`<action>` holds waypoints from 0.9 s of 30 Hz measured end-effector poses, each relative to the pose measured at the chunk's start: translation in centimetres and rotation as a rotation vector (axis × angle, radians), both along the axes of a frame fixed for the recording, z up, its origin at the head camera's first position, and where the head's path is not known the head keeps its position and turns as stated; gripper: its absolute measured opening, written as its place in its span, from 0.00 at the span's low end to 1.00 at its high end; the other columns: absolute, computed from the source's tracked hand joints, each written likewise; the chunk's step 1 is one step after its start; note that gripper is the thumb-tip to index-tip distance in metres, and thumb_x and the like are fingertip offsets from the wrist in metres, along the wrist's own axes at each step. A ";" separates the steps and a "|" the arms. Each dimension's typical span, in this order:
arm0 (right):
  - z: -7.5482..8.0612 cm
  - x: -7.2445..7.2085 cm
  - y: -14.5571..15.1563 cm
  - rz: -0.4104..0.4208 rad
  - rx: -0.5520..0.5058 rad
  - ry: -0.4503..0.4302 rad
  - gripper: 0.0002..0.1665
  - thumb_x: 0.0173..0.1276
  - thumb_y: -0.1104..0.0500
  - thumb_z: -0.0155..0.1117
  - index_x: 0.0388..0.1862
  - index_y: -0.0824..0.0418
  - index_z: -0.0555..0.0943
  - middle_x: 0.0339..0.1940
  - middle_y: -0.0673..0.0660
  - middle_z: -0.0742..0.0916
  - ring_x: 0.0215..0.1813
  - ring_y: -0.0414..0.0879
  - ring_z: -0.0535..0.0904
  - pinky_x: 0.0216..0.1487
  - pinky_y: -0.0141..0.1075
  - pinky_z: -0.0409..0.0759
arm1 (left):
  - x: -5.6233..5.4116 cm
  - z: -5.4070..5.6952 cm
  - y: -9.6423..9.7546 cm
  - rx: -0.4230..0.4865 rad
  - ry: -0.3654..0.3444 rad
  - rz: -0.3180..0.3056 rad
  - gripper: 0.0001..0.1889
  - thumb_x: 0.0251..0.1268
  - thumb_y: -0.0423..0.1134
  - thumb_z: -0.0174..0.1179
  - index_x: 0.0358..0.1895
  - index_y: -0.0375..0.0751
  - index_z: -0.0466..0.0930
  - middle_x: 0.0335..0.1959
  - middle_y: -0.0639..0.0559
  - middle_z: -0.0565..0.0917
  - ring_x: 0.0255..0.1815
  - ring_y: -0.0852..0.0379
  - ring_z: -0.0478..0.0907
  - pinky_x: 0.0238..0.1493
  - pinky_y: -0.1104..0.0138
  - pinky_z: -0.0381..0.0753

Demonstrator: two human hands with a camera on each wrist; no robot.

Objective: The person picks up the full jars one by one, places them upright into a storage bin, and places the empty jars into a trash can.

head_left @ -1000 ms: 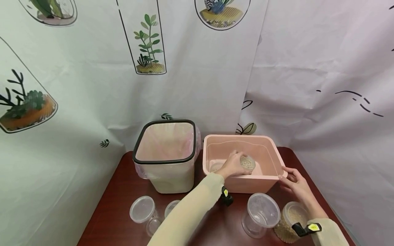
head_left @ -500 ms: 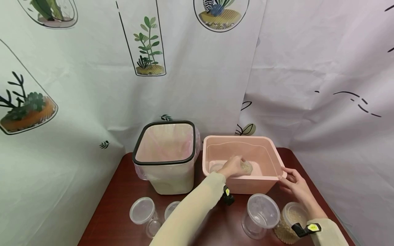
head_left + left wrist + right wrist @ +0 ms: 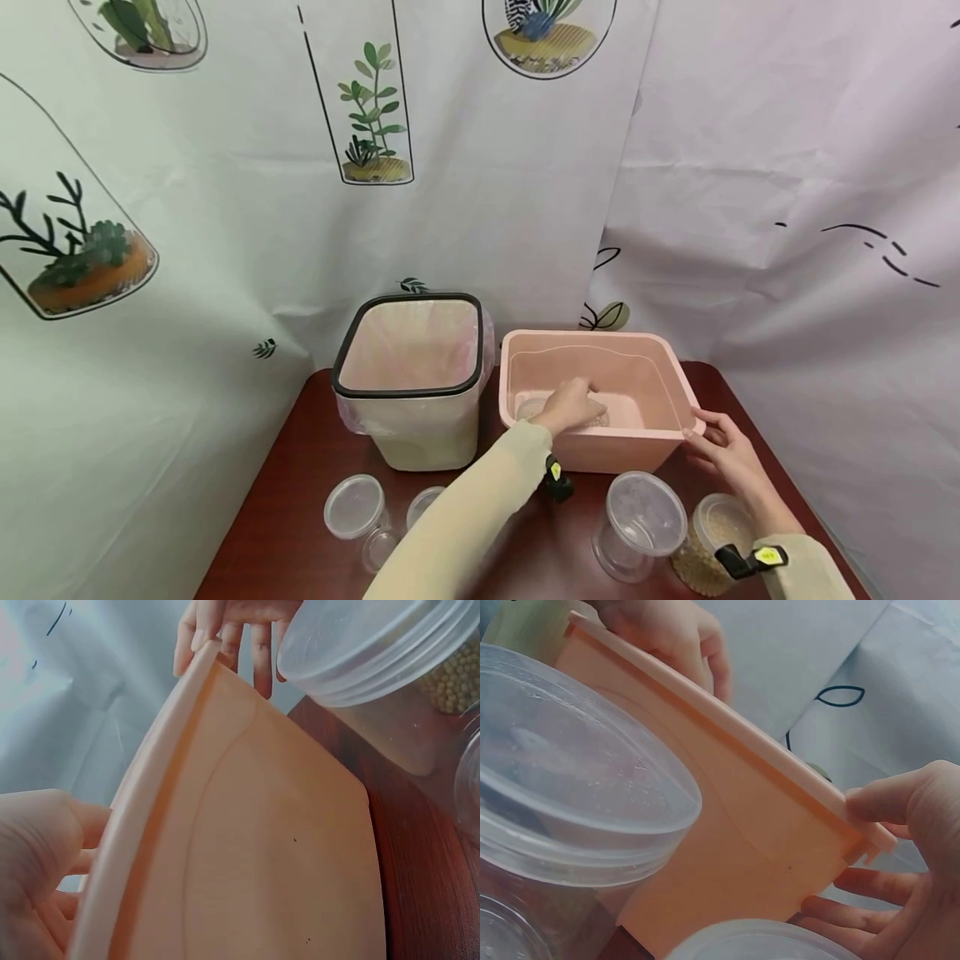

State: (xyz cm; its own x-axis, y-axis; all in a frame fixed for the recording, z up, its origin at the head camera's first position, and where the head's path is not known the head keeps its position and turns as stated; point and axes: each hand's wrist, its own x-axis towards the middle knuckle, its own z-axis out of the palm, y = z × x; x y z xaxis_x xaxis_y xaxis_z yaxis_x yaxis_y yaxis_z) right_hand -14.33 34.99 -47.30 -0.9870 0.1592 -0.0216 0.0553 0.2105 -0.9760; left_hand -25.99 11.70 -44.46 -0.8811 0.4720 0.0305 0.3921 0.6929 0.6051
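My left hand (image 3: pixel 568 405) reaches down inside a pink plastic storage bin (image 3: pixel 600 452), its fingers at a small clear jar of pale grains (image 3: pixel 599 419) low in the bin. The hand covers much of that jar. Another round clear jar (image 3: pixel 528 407) sits to its left, partly hidden. In the left wrist view, the bin's rim hides the fingertips of the left hand (image 3: pixel 37 862). At the bin's front right corner my right hand (image 3: pixel 729 457) grips the rim, thumb on top and fingers under it in the right wrist view.
A white trash can (image 3: pixel 427 433) with a black rim and pink liner stands left of the bin. In front are a large clear lidded jar (image 3: pixel 641 517), a jar of grains (image 3: pixel 705 550) beside the right wrist, and several smaller clear containers (image 3: pixel 354 506) at the left.
My left hand has lowered the small jar of grains deeper into the bin, and more of the jar is now covered. The right hand keeps its place on the rim.
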 end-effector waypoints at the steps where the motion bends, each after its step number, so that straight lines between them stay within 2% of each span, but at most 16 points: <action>1: 0.0 0.0 0.0 0.000 0.004 0.002 0.38 0.67 0.52 0.59 0.68 0.68 0.56 0.64 0.78 0.63 0.41 0.31 0.79 0.43 0.40 0.80 | 0.0 0.1 -0.1 0.007 0.017 -0.001 0.19 0.55 0.45 0.65 0.49 0.43 0.80 0.46 0.52 0.82 0.46 0.58 0.78 0.43 0.68 0.75; 5: 0.3 0.0 0.0 0.005 0.039 0.010 0.39 0.68 0.52 0.59 0.68 0.69 0.55 0.63 0.79 0.64 0.40 0.29 0.78 0.42 0.38 0.80 | 0.4 0.5 -0.1 0.030 0.064 -0.021 0.18 0.58 0.46 0.63 0.50 0.43 0.79 0.47 0.51 0.81 0.47 0.57 0.77 0.43 0.69 0.75; 9: 0.5 0.3 0.2 0.014 0.124 0.008 0.38 0.68 0.52 0.58 0.68 0.70 0.55 0.62 0.79 0.65 0.39 0.25 0.75 0.41 0.38 0.80 | 1.2 0.8 0.1 0.031 0.099 -0.037 0.18 0.59 0.47 0.63 0.50 0.44 0.79 0.48 0.50 0.79 0.49 0.57 0.75 0.45 0.69 0.74; 12: 0.8 0.5 0.2 0.017 0.169 0.011 0.38 0.69 0.51 0.57 0.68 0.70 0.56 0.59 0.79 0.68 0.41 0.28 0.76 0.40 0.38 0.81 | 1.9 0.9 0.2 0.031 0.149 -0.032 0.18 0.59 0.48 0.62 0.50 0.45 0.78 0.48 0.51 0.78 0.51 0.57 0.74 0.45 0.69 0.74; 14: 1.0 0.7 0.3 0.023 0.159 0.032 0.36 0.69 0.53 0.57 0.67 0.71 0.57 0.53 0.74 0.75 0.41 0.33 0.79 0.39 0.38 0.81 | 2.3 1.1 0.3 0.037 0.186 -0.025 0.18 0.59 0.48 0.62 0.51 0.46 0.78 0.50 0.52 0.77 0.53 0.58 0.72 0.46 0.69 0.74; 16: 1.2 0.9 0.4 0.025 0.161 0.053 0.34 0.69 0.53 0.56 0.66 0.71 0.59 0.50 0.67 0.78 0.41 0.36 0.80 0.38 0.38 0.81 | 2.8 1.4 0.4 0.040 0.229 -0.029 0.18 0.59 0.48 0.61 0.51 0.46 0.78 0.50 0.53 0.76 0.54 0.58 0.71 0.46 0.70 0.74; 19: 1.4 1.3 0.9 0.028 0.174 0.081 0.32 0.70 0.54 0.56 0.65 0.71 0.60 0.45 0.49 0.80 0.40 0.36 0.81 0.38 0.36 0.81 | 3.7 1.9 0.6 0.046 0.296 -0.053 0.18 0.60 0.49 0.60 0.52 0.48 0.78 0.50 0.54 0.75 0.56 0.58 0.68 0.46 0.71 0.73; 23: 1.5 2.2 1.6 0.011 0.177 0.093 0.28 0.70 0.53 0.55 0.64 0.64 0.64 0.42 0.35 0.78 0.41 0.33 0.80 0.38 0.33 0.80 | 5.4 2.6 1.1 0.064 0.385 -0.116 0.20 0.60 0.52 0.60 0.53 0.49 0.77 0.52 0.54 0.75 0.57 0.59 0.68 0.50 0.72 0.71; 27: 1.4 3.3 2.4 -0.018 0.126 0.116 0.22 0.70 0.55 0.55 0.62 0.56 0.68 0.41 0.32 0.78 0.40 0.32 0.80 0.37 0.33 0.80 | 7.3 3.1 1.7 0.079 0.462 -0.213 0.22 0.60 0.55 0.59 0.53 0.48 0.76 0.54 0.54 0.74 0.57 0.61 0.69 0.53 0.75 0.68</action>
